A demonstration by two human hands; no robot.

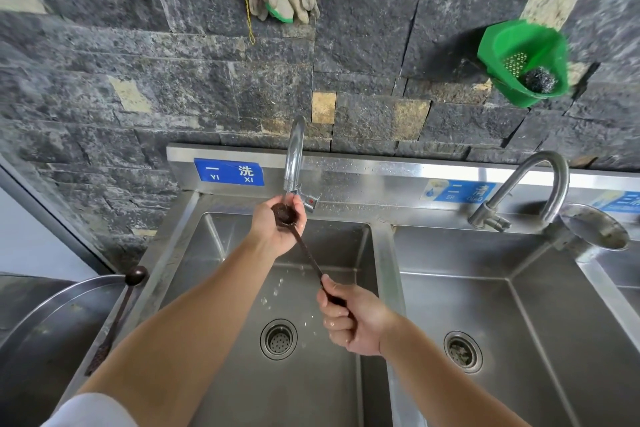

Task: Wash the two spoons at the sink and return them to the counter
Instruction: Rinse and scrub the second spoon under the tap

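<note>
A: Spoon (304, 246) status?
B: I see my right hand (349, 319) fisted round its handle, left hand (277, 229) cupping the bowl under the faucet (294, 156). Other spoon (117, 315) lies on the sink's (221, 253) left edge.

Bright, even daylight fills the scene. The steel sink (214, 253) gives soft glare along its back rim. The green basket (519, 55) casts a dark shadow to its left on the stone wall (138, 45). Edges bow outward and blur slightly, especially the upper corners.
</note>
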